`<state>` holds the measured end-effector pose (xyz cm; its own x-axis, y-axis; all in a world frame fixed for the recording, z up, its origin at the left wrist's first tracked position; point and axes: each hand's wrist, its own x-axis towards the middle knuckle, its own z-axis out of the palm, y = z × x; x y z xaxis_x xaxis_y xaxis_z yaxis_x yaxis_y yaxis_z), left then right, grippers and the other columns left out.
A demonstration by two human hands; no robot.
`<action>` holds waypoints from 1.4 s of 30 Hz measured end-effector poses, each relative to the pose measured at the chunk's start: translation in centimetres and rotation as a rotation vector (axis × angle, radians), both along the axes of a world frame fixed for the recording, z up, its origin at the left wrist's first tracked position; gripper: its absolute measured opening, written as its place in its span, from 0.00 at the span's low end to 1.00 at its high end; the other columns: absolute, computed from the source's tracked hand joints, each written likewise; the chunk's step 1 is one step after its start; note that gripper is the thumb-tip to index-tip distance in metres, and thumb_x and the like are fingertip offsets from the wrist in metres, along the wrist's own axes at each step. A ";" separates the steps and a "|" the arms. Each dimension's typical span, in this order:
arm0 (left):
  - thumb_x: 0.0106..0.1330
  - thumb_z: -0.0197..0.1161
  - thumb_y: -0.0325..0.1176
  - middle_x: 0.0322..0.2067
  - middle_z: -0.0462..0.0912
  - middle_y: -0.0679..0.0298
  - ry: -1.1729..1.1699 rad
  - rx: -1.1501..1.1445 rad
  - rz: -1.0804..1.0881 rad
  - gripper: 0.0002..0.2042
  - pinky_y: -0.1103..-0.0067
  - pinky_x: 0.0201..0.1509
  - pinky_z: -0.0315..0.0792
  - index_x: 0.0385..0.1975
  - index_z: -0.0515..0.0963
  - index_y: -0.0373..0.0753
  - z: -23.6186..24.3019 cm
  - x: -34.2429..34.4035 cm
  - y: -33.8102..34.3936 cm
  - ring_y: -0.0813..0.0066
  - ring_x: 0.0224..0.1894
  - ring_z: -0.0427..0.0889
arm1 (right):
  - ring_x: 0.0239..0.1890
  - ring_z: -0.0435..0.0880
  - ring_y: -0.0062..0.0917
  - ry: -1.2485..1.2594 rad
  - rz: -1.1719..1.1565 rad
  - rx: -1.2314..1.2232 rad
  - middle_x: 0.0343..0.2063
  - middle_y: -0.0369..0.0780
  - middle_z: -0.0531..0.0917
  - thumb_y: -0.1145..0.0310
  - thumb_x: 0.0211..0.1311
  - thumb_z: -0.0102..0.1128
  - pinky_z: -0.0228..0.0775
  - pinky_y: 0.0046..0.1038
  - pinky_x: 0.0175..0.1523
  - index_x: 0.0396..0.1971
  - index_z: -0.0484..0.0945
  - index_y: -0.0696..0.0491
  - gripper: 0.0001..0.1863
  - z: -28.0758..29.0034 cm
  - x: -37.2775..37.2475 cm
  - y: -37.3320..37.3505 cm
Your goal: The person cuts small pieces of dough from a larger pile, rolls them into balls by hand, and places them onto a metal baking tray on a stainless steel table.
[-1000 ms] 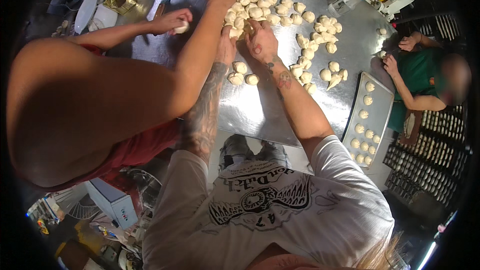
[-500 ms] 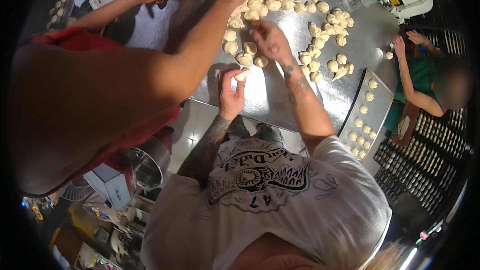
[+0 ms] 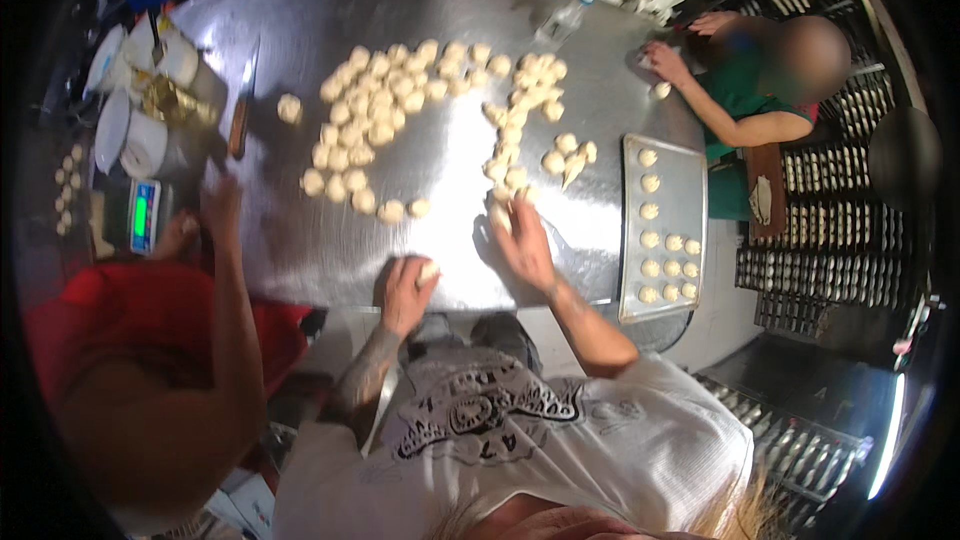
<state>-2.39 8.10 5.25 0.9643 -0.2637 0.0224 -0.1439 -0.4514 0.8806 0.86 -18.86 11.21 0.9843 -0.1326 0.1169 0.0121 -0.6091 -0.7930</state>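
Note:
My left hand [image 3: 405,297] is closed round a small dough ball [image 3: 428,273] at the near edge of the steel table [image 3: 300,260]. Farther right, my right hand [image 3: 528,248] reaches over the table, its fingers closed on a pale dough ball [image 3: 501,217] partly covered by them. Those fingertips are at the near end of a column of dough balls [image 3: 508,135]. A larger cluster of dough balls [image 3: 375,105] curves across the middle of the table, with a few [image 3: 390,211] trailing toward me.
At right lies a tray [image 3: 632,240] with rows of shaped dough pieces. On the left are a knife [image 3: 243,105], a scale [image 3: 144,217] and a co-worker in red [image 3: 90,310]. A co-worker in green [image 3: 740,105] works at the right end, by a clear bottle [image 3: 562,18].
My view has shifted, showing more of the table. My right hand has moved right, from the cluster to the column. The red-clad co-worker's arms have drawn back from the dough toward the scale.

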 end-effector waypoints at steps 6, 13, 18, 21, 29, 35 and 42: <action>0.69 0.72 0.44 0.40 0.85 0.62 -0.471 0.577 0.074 0.14 0.62 0.50 0.71 0.47 0.84 0.45 -0.5 3.0 -2.9 0.59 0.45 0.84 | 0.47 0.86 0.48 0.219 -0.034 -0.398 0.44 0.48 0.85 0.64 0.68 0.68 0.79 0.46 0.52 0.56 0.82 0.55 0.19 -4.2 -9.4 -4.3; 0.74 0.62 0.31 0.43 0.85 0.59 -0.385 0.421 -0.331 0.10 0.60 0.56 0.72 0.50 0.86 0.43 -2.6 2.5 -6.0 0.59 0.47 0.84 | 0.45 0.85 0.40 -0.223 0.307 -0.214 0.40 0.42 0.84 0.77 0.62 0.63 0.77 0.43 0.52 0.53 0.85 0.49 0.19 -7.3 -8.3 -1.6; 0.74 0.60 0.28 0.46 0.85 0.53 -0.473 0.517 -0.299 0.14 0.58 0.55 0.72 0.56 0.83 0.40 -1.9 4.7 -2.9 0.49 0.48 0.84 | 0.44 0.84 0.41 -0.260 0.413 -0.284 0.42 0.43 0.83 0.73 0.65 0.62 0.76 0.43 0.48 0.49 0.87 0.48 0.14 -8.0 -7.1 -6.1; 0.75 0.59 0.28 0.45 0.84 0.52 -0.602 0.446 -0.145 0.12 0.57 0.57 0.71 0.54 0.82 0.40 -0.5 5.8 -8.4 0.48 0.49 0.83 | 0.42 0.83 0.41 -0.462 0.134 -0.357 0.39 0.42 0.81 0.73 0.66 0.62 0.74 0.43 0.48 0.47 0.86 0.48 0.12 -6.1 -3.9 -2.6; 0.72 0.62 0.28 0.46 0.81 0.59 -0.475 0.323 -0.147 0.07 0.62 0.58 0.70 0.47 0.81 0.42 -4.1 2.0 -3.4 0.55 0.46 0.83 | 0.42 0.84 0.42 -0.291 0.453 -0.179 0.35 0.43 0.83 0.78 0.63 0.64 0.77 0.43 0.48 0.48 0.87 0.49 0.15 -8.1 -8.4 -8.2; 0.70 0.61 0.27 0.46 0.81 0.58 -0.506 0.433 -0.119 0.09 0.61 0.55 0.73 0.47 0.81 0.42 -2.1 4.2 -8.2 0.55 0.48 0.83 | 0.45 0.83 0.43 -0.257 0.079 -0.282 0.40 0.45 0.83 0.75 0.67 0.65 0.78 0.43 0.50 0.47 0.86 0.49 0.11 -6.1 -4.6 -1.4; 0.71 0.61 0.27 0.48 0.83 0.55 -0.519 0.358 -0.153 0.10 0.60 0.58 0.73 0.50 0.82 0.42 -2.7 4.4 -4.4 0.50 0.49 0.83 | 0.50 0.83 0.41 -0.253 0.388 -0.314 0.48 0.42 0.84 0.72 0.67 0.67 0.77 0.41 0.56 0.50 0.87 0.46 0.13 -7.7 -7.5 -6.8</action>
<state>2.01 3.71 2.59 0.8028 -0.4747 0.3608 -0.5962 -0.6452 0.4778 -6.60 -25.69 3.53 0.8901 0.3129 0.3315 0.4488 -0.7289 -0.5171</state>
